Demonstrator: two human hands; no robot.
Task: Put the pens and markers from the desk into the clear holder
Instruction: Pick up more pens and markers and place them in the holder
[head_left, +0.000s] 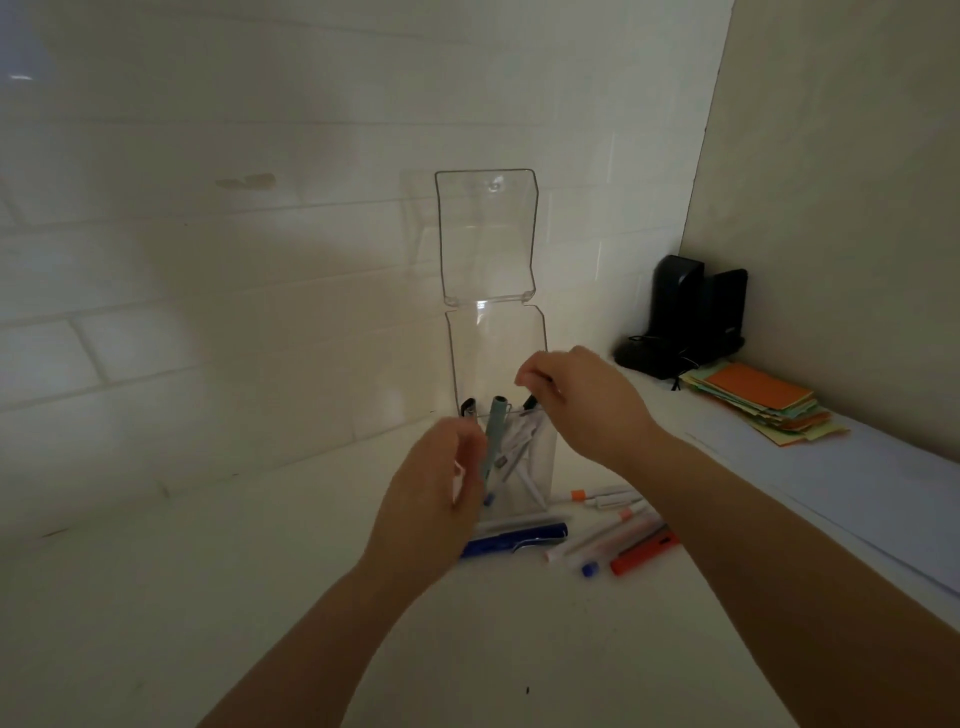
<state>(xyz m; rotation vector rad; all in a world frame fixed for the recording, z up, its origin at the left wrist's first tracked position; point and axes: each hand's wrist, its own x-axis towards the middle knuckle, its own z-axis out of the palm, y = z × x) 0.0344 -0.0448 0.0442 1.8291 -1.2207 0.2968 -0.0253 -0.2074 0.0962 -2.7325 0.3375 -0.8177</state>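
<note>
The clear holder (540, 467) stands on the white desk with its hinged lid (488, 234) flipped up. Inside lean several pens, among them a grey-green pen (496, 421) and a black-capped one (467, 406). My left hand (431, 499) curls against the holder's left side and appears to grip it. Just above the holder's right rim, my right hand (576, 400) pinches a black-tipped pen (530, 401) that points down into the holder. In front of the holder lie a blue pen (524, 536), an orange marker (644, 553) and several white pens (602, 499).
Black speakers (696, 312) stand in the back right corner with a cable in front. A stack of coloured paper notes (763, 405) and white sheets (841, 483) lie along the right side. A tiled wall rises directly behind the holder.
</note>
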